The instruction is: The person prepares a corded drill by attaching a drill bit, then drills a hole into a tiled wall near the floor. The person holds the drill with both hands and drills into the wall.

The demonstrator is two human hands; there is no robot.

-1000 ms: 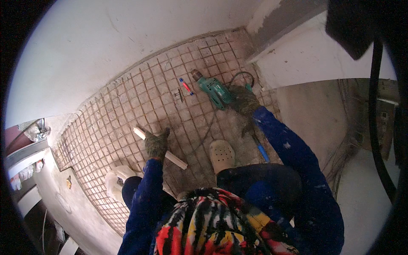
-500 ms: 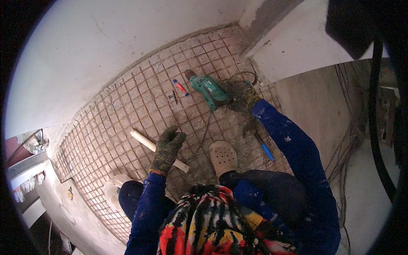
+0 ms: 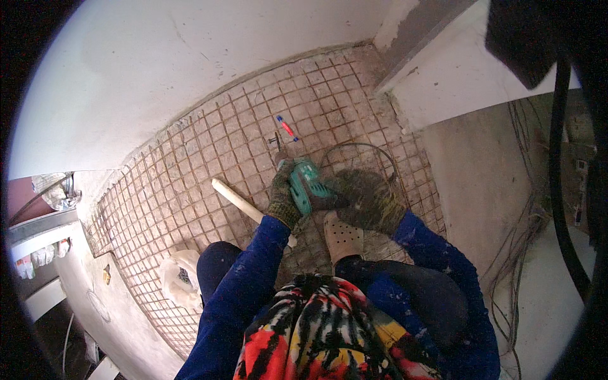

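Observation:
A green power drill [image 3: 306, 185] is held low over the floor between my gloved hands. My left hand [image 3: 282, 199] is closed around its front end near the chuck. The gloved right hand [image 3: 370, 199] grips its rear handle, with the fingers partly hidden. Just beyond the chuck lies a small dark T-shaped metal piece [image 3: 276, 141]. Past that rests a short red stick with blue ends [image 3: 287, 128]. A pale round tube [image 3: 235, 198] lies beside my left hand, partly covered by the wrist.
Rusty steel mesh [image 3: 202, 142] covers the rough floor, bounded by a pale wall [image 3: 139, 82]. A black cord [image 3: 373, 145] loops behind the drill. My beige clog [image 3: 344, 237] stands close to the drill. A whitish plastic bag [image 3: 179, 278] sits by my left knee, and loose cables [image 3: 513, 266] hang at right.
My right hand has drawn the drill nearer to me. My left hand has left the tube and taken hold of the drill's front. The blue-handled hammer is now hidden.

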